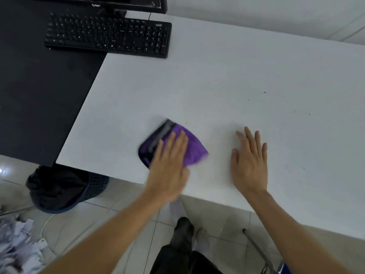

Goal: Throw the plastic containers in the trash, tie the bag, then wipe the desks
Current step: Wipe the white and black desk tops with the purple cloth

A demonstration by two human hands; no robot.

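A purple cloth with a dark striped edge lies on the white desk near its front edge. My left hand presses flat on the cloth with straight fingers; hand and cloth are blurred. To the right, my right hand rests flat on the bare desk surface, fingers spread, holding nothing. A dark mesh trash bin lined with a black bag stands on the floor below the desk's left corner.
A black keyboard lies at the back left, across the seam between the white desk and a black desk. A monitor base stands behind it. Shredded paper litters the floor at the lower left. Small dark specks dot the desk's right side.
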